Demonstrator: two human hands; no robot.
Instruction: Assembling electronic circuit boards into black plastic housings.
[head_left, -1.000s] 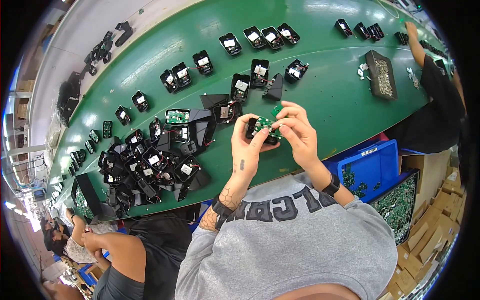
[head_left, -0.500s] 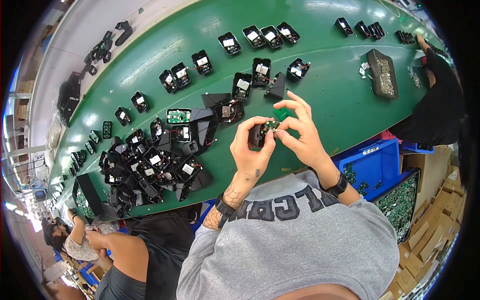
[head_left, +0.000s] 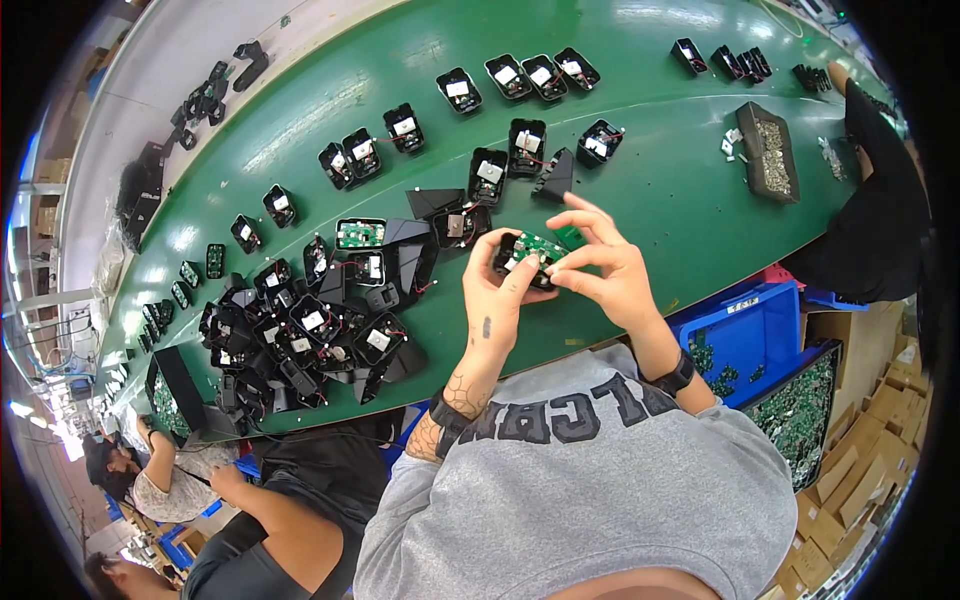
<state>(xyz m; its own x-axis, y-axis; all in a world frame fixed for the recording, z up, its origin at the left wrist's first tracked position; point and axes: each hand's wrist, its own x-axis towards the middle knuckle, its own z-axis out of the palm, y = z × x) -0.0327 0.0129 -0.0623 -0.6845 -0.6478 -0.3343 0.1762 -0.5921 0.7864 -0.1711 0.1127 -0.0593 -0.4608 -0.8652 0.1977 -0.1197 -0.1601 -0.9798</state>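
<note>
My left hand [head_left: 492,300] is wrapped around a small black plastic housing [head_left: 505,248], its thumb pressed on a green circuit board [head_left: 538,247]. The board lies tilted across the open top of the housing; I cannot tell whether it is seated. With thumb and index finger, my right hand [head_left: 608,272] pinches the board's right edge, its other fingers raised. Partly hidden behind those fingers is another green piece [head_left: 571,237], apparently a board. Just beyond my hands stand open black housings [head_left: 487,177] with white parts and thin wires inside, and a dark wedge-shaped cover [head_left: 555,177].
A heap of black housings [head_left: 300,330] covers the green table [head_left: 660,220] to my left. Further housings [head_left: 458,90] form a row at the back. A tray of small metal parts [head_left: 770,160] sits right. Beside me is a blue bin [head_left: 750,330] with boards. Co-workers sit at both sides.
The housing in my left hand has turned, so the board's green face shows more fully. My right fingers have shifted along its edge. The co-worker at the left has moved an arm.
</note>
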